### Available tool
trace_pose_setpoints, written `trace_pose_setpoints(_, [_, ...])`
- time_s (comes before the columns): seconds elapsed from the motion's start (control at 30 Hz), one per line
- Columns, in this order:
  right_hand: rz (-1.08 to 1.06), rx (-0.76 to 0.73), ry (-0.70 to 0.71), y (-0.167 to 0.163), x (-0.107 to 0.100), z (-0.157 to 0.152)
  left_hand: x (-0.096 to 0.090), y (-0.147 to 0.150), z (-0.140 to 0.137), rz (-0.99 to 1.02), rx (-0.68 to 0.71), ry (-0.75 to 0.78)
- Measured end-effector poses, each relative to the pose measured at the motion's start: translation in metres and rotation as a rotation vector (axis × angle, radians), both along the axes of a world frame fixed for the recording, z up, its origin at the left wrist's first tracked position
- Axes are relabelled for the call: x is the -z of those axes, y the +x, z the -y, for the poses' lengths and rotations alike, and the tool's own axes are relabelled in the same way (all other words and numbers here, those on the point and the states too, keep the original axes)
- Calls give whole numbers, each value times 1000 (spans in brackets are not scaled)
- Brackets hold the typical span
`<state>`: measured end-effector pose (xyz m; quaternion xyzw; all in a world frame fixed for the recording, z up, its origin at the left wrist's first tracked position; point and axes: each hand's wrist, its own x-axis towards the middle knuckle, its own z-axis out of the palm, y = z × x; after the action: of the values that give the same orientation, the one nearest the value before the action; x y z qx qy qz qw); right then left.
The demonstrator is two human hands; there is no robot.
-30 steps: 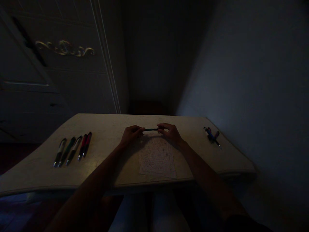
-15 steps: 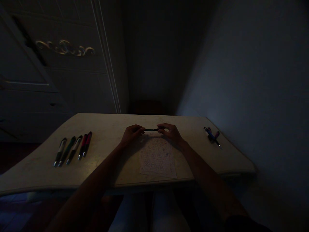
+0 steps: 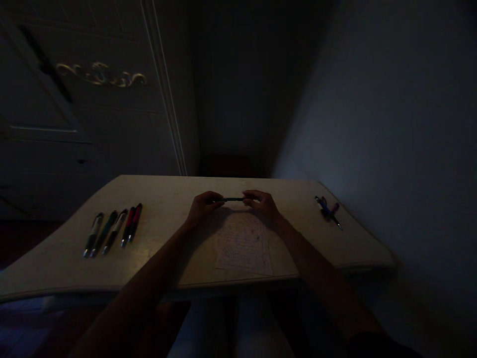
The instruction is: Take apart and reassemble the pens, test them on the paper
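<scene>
A slim dark pen lies level between my two hands, over the far edge of a marked sheet of paper. One end is pinched in the fingers of my left hand. At the other end, my right hand grips it between thumb and fingers. Both ends of the pen are hidden by the fingers. Scribbles cover the paper, which lies flat on the pale table. The light is dim, so the pen's colour is hard to make out.
On the left of the table several pens lie side by side, slanted. A small pile of pens crosses at the right. A pale wall rises along the right side, and a cabinet with a gilt ornament stands back left.
Both hands stay nearly in place, still holding the pen. My left fingers have shifted slightly on its end, and the pen has risen a touch in view.
</scene>
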<state>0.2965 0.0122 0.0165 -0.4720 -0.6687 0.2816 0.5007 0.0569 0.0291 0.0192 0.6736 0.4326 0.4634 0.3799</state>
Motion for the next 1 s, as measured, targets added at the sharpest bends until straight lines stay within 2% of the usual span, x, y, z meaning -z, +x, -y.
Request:
trace_pose_setpoints(0.17, [28,-16,-9,-2,0,1,-1,1,4,-37,-14,122])
trace_pose_setpoints(0.47, [-24,-14,-40,-4,2,0,2,3,3,-46,24,165])
trace_pose_setpoints(0.67, [-59,28,-18,-1,-1,0,0,5,3,-75,-116,79])
trace_pose_setpoints(0.8, [-63,34,-10,0,-1,0,1,0,-1,-159,-58,34])
trace_pose_setpoints(1.0, [-35,36,-25,0,0,0,0,-1,-3,-49,24,81])
